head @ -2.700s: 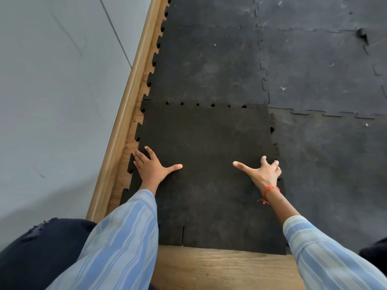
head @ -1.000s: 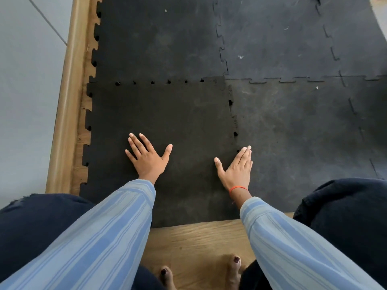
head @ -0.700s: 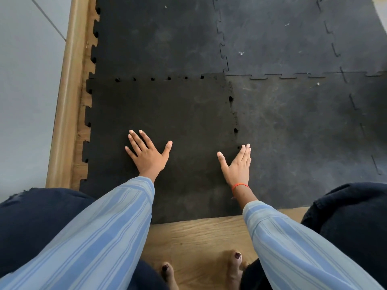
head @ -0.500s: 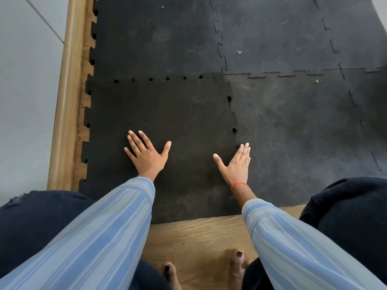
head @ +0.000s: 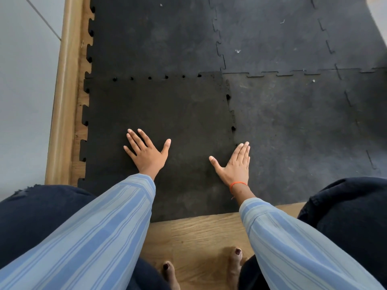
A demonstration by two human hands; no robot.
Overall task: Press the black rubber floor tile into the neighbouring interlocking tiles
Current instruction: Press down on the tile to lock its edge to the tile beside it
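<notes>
both hands have slid inward on the tile [head: 159,114] since the earliest frame, and the view has tipped down to take in bare toes [head: 167,266] on the wood floor [head: 199,233]. the left hand [head: 147,154] lies flat and open, fingers spread, gripping nothing, on the tile's near-left part. the right hand [head: 234,166] is also flat and open, thumb splayed, fingers together; its palm sits at the tile's right edge and its fingertips reach onto the right seam [head: 232,122].

the tile lies straight ahead of the person, its far edge meeting the far neighbour [head: 152,38] and its right edge meeting the right neighbour [head: 293,132]. small dark gaps dot the far seam [head: 157,77] and the right seam, which suggests the teeth are not fully seated. the tile's left teeth stand free beside the baseboard [head: 62,101].

the right seam runs away from the person, from the right hand toward the tile's far-right corner. the right hand is nearer to it, already touching its near end; the left hand is well apart from both seams. the far seam lies beyond both hands, so pressing there would likely call for a forward reach.
</notes>
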